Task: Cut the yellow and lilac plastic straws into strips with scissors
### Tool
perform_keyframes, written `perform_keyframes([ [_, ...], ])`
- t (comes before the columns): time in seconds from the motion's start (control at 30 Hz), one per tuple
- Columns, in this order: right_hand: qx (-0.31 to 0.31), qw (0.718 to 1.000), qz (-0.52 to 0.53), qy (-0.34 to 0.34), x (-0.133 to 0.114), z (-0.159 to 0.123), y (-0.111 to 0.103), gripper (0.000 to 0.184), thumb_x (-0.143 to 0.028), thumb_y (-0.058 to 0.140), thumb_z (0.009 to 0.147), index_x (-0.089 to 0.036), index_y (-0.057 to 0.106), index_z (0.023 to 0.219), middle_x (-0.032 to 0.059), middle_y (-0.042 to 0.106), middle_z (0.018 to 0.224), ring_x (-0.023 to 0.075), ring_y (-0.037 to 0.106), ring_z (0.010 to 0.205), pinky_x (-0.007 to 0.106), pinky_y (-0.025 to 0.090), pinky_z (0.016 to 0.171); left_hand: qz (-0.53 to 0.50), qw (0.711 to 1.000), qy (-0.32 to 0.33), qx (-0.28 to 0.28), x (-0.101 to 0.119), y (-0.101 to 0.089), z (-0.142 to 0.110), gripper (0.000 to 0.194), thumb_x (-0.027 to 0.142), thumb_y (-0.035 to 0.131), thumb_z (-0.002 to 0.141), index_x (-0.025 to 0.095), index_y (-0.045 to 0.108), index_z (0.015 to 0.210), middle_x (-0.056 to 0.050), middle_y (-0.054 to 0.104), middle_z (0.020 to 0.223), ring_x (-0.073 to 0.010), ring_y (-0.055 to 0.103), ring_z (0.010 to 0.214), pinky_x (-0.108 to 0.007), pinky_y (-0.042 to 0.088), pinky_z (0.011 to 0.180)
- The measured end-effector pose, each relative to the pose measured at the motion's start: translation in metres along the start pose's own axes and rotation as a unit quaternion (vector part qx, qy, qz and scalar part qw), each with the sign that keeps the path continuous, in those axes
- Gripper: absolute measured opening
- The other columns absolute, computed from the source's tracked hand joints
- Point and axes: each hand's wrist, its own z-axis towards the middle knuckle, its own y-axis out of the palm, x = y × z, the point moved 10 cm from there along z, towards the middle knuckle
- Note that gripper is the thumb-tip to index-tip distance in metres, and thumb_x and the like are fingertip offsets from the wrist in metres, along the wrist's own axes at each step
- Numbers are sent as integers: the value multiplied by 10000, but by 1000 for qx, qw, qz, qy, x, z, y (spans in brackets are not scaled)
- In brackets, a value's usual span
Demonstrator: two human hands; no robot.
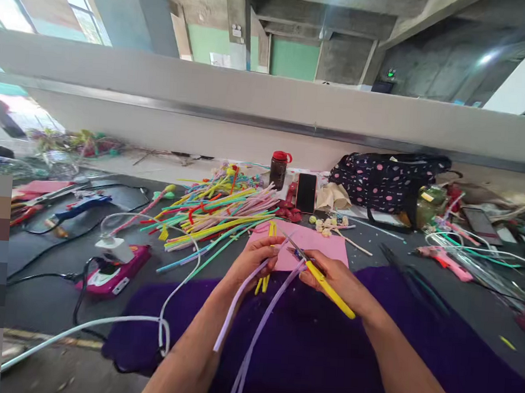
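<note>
My left hand [259, 257] is closed, pinching a lavender pipe cleaner [234, 313] whose long end hangs down toward me. Yellow scissors [330, 291], seen edge-on, are in my right hand [331, 276], their slim metal blades pointing at my left fingertips. More lavender pipe cleaners [261, 325] run up to my right fingers and trail over the dark purple cloth [315, 354]. Between the hands a small dark blue item [302, 254] is partly hidden. Yellow pipe cleaners [264, 283] show behind my left hand. Under both hands lies a pink sheet [331, 243].
A pile of coloured pipe cleaners [217, 217] spreads left of centre. Behind stand a red-lidded bottle [279, 172], a phone [306, 193] and a patterned bag [374, 182]. On the left is a magenta power strip [128, 271] with cables; a pink glue gun [447, 264] lies right.
</note>
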Motion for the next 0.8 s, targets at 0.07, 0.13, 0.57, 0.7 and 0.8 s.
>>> perform_keyframes([
  [0.07, 2, 1000, 10, 3, 0, 3, 2, 368, -470, 502, 786, -224, 530, 1059, -33, 529, 678, 108, 487, 592, 199, 357, 521, -5, 1000, 5, 1, 1, -1, -1, 365, 225, 585, 696, 119, 547, 1044, 67, 455, 409, -14, 290, 286, -125, 148, 309],
  [0.13, 0, 1000, 26, 8, -1, 7, 4, 362, -463, 503, 784, -224, 532, 1055, -28, 539, 690, 105, 499, 580, 195, 365, 509, -10, 1000, 8, 0, 2, -3, -1, 390, 231, 584, 694, 126, 535, 1066, 70, 458, 418, -15, 293, 286, -125, 151, 309],
  [0.57, -36, 987, 131, 85, 11, 21, 26, 399, -472, 496, 777, -226, 517, 1089, -18, 570, 700, 67, 504, 451, 141, 331, 355, 30, 998, 23, 49, 11, -30, 1, 424, 383, 555, 705, 137, 565, 1049, 53, 487, 495, -34, 323, 309, -151, 183, 311],
  [0.7, -18, 984, 150, 97, 20, 21, 20, 438, -481, 489, 770, -228, 497, 1128, -7, 584, 715, 73, 507, 448, 138, 326, 335, 241, 944, 77, 212, 27, -61, -2, 373, 410, 507, 735, 135, 613, 964, -14, 589, 630, -82, 478, 454, -183, 327, 422],
  [0.8, -19, 982, 159, 100, 23, 18, 18, 459, -478, 506, 755, -224, 500, 1138, -1, 594, 729, 70, 511, 449, 142, 338, 346, 501, 822, 84, 258, 36, -60, -2, 273, 323, 511, 731, 171, 661, 901, -61, 655, 747, -157, 586, 678, -232, 398, 593],
])
